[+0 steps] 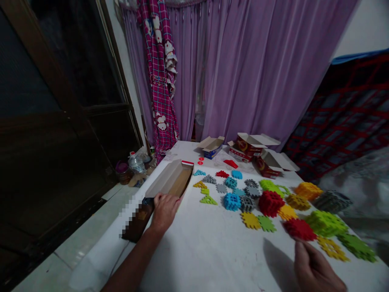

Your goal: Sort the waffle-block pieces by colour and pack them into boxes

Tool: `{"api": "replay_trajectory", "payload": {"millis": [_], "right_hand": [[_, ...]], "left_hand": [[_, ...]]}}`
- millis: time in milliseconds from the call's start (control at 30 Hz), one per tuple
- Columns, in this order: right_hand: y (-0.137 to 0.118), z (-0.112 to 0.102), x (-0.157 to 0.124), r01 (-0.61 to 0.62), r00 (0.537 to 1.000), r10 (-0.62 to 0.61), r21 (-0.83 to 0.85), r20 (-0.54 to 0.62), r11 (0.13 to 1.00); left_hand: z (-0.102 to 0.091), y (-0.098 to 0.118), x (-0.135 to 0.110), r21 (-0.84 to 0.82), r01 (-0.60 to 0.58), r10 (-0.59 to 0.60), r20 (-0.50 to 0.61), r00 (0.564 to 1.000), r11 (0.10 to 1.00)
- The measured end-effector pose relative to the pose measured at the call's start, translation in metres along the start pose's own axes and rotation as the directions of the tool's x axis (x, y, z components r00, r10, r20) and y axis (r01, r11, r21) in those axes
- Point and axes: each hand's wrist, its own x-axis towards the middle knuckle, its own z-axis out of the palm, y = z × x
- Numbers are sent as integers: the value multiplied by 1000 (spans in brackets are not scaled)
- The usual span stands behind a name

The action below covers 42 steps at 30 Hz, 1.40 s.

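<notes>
My left hand (pixel 165 209) is closed over the near end of a long open cardboard box (pixel 179 182), its fingers bent over the edge. Just below that hand lies a dark phone-like object (pixel 139 221), partly pixelated. At the lower right, my right hand (pixel 317 267) has its thumb and fingers pinched together. Its fingertips appear right by the near edge of a red toothed plastic piece (pixel 300 229); whether they touch it or hold anything small, I cannot tell. A yellow toothed frame (pixel 332 248) and dark green pieces (pixel 358 245) lie to its right.
Toothed building pieces, including a red stack (pixel 271 202), a blue cube (pixel 231 201) and a lime stack (pixel 326 223), spread over the white table (pixel 209 251). Opened small boxes (pixel 249 145) stand at the back before a purple curtain (pixel 243 73). A water bottle (pixel 136 163) is on the floor, left.
</notes>
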Motion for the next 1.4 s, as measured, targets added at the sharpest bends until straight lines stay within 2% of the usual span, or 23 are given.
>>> {"api": "replay_trajectory", "payload": {"millis": [200,367,500,600,700,933,1133,1400], "right_hand": [[0,18,-30,181,964,-185,42,189,983],[-1,22,-31,237,942,-238,32,235,971],[-8,20,-30,233,937,-231,24,262,972],[-12,20,-30,220,934,-218,25,284,975],[-12,23,-31,210,911,-199,9,360,978],[-13,24,-31,245,828,-171,-70,534,967],[-14,24,-31,237,800,-134,-102,584,966],[-17,23,-31,205,788,-104,-99,606,974]], "left_hand": [[18,-3,-12,-21,-101,98,-96,991,995],[24,4,-19,-24,-233,223,-210,952,972],[22,10,-17,-43,-292,268,-294,918,955],[19,7,-15,27,-345,337,-305,891,938],[17,5,-12,94,-372,382,-299,874,924],[16,16,-4,71,-401,403,-302,864,913],[19,17,-1,63,-429,425,-320,847,901],[26,17,4,80,-456,457,-312,833,886]]}}
